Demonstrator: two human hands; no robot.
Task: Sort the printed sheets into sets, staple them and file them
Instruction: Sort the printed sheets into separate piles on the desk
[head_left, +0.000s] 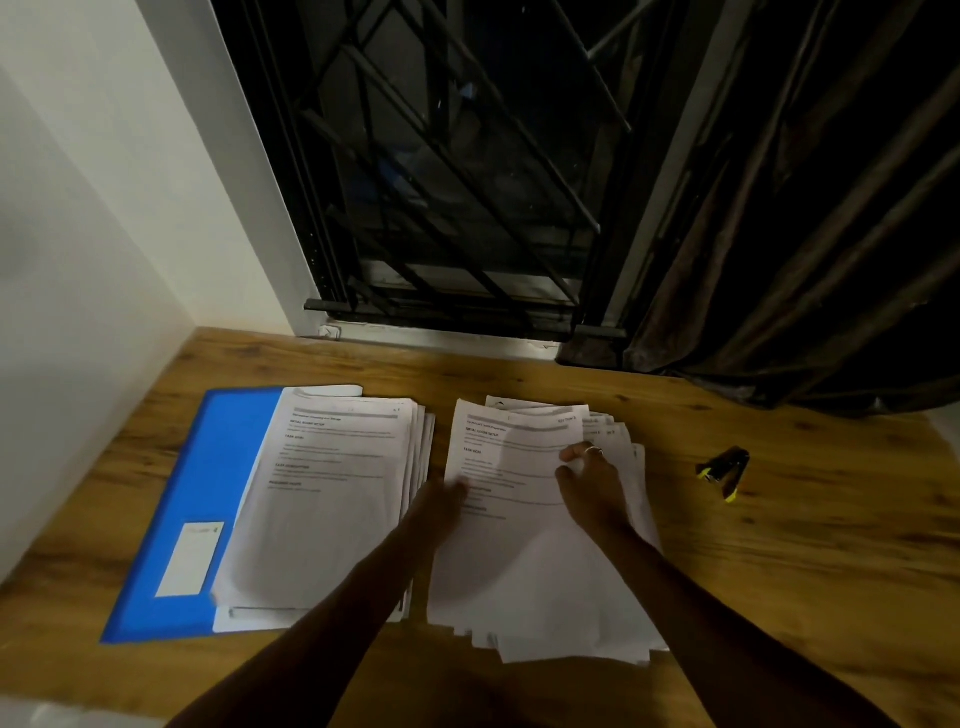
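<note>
Fanned loose pile (571, 642) on worktop (805, 571), just right of neater stack (332, 519) lying on blue folder (208, 467). Right hand (589, 480) on pile's top sheet (498, 545), thumb and forefinger bent together, pinching it near upper right. Left hand (441, 501) at same sheet's left edge, blurred; cannot tell whether flat or gripping. Paper probably light, limp, slippery sheet on sheet. Best lifted singly by corner or edge, rest pressed flat. Stapler (723, 472) well apart to right, untouched.
</note>
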